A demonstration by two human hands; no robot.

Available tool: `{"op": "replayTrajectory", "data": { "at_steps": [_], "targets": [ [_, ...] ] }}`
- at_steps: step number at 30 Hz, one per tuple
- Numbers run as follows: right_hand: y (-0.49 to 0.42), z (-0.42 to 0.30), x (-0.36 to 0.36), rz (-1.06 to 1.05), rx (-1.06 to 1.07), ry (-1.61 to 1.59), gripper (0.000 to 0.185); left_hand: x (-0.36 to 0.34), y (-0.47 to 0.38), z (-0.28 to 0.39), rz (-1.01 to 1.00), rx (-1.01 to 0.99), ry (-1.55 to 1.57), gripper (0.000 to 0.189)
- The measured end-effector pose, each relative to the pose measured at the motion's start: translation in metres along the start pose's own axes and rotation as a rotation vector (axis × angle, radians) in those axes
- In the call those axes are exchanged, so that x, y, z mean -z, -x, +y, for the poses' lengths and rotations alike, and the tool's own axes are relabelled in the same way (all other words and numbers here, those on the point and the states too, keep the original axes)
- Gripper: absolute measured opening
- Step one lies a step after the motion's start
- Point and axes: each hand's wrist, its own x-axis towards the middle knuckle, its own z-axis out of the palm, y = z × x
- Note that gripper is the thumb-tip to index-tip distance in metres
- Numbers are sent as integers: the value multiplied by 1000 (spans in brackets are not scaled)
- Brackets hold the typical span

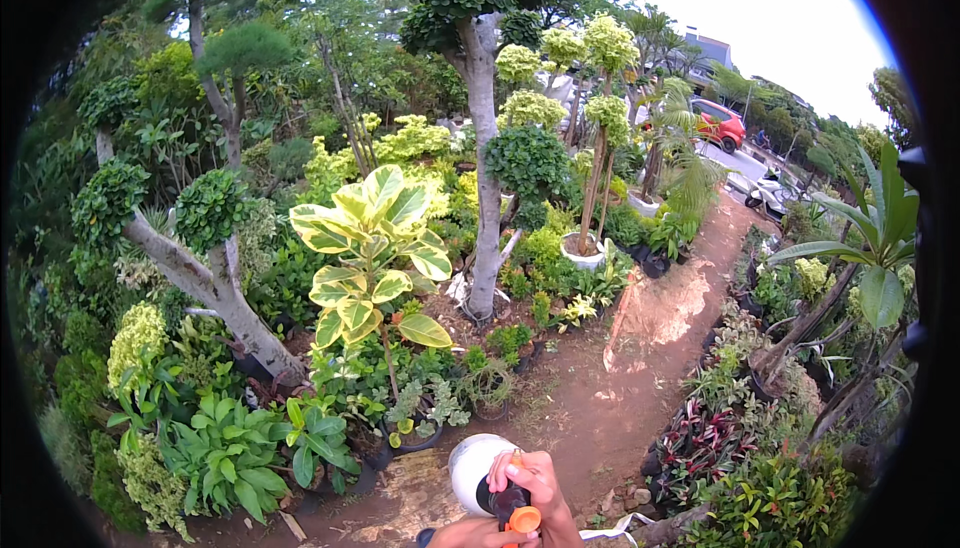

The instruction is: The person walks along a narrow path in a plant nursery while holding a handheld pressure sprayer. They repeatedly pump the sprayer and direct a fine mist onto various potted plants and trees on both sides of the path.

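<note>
Low in the view, close to me, is a hand pump sprayer with a white tank [472,467]. Its black head [507,500] carries an orange round knob [525,519]. My right hand [541,482] wraps over the head from the right, fingers curled around its top by a small brass-coloured nozzle [517,456]. From the lower left, my left hand [472,533] closes on the sprayer beneath the orange knob; the picture's bottom edge cuts part of it off. Ahead stands a potted variegated rubber plant [375,255] with yellow-edged leaves.
A dirt path [592,413] runs ahead and bends right, with potted plants on both sides. A thick grey trunk [481,173] rises beyond the rubber plant. Red-leaved plants [705,435] line the right side. Far off are a parked scooter [772,191] and a red car [720,126].
</note>
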Motion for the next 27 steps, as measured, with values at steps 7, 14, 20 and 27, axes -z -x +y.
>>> {"op": "replayTrajectory", "data": {
  "at_steps": [7, 14, 20, 27],
  "targets": [
    [-20, -9, 57, 138, -16, -33, 31, 33, -64, 27, -116, 61, -18, 47],
    [-59, -13, 132, 274, 9, -32, 34, 78, -143, 50, -258, 125, -25, 48],
    [-118, -30, 208, 382, 2, 8, 36, 139, -225, 91, -384, 166, -73, 50],
    [-182, -47, 287, 456, 75, 38, 37, 208, -314, 114, -477, 231, -42, 53]
  ]
}}
